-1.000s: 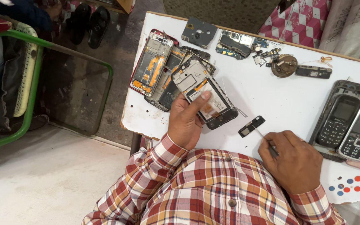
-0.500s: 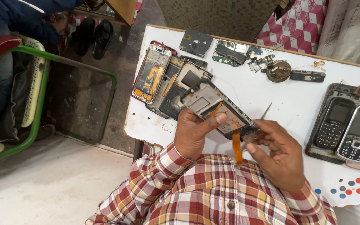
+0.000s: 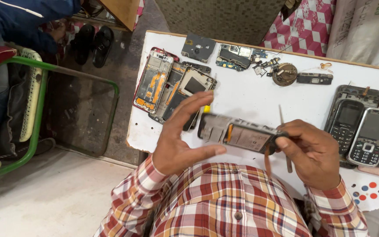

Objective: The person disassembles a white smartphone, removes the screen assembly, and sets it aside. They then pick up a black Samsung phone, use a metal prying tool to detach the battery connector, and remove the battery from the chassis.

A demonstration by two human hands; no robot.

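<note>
— White table [image 3: 259, 98] was strewn with phone frames [image 3: 154, 81], boards [image 3: 237, 56] and keypad phones [image 3: 371, 136]. Where was the phone chassis [image 3: 237, 134]?

— Raised over the table edge, pinched at one end by the right hand [image 3: 314, 153], which also held a thin tool [image 3: 284, 136]. The left hand [image 3: 183, 140] was spread, fingers loose, grasping nothing.

— Risk?

— With one end unsupported, it could tip and drop; the dangling orange ribbon [image 3: 267, 164] might snag.

— Containers?

— None seen; parts lay loose.
</note>
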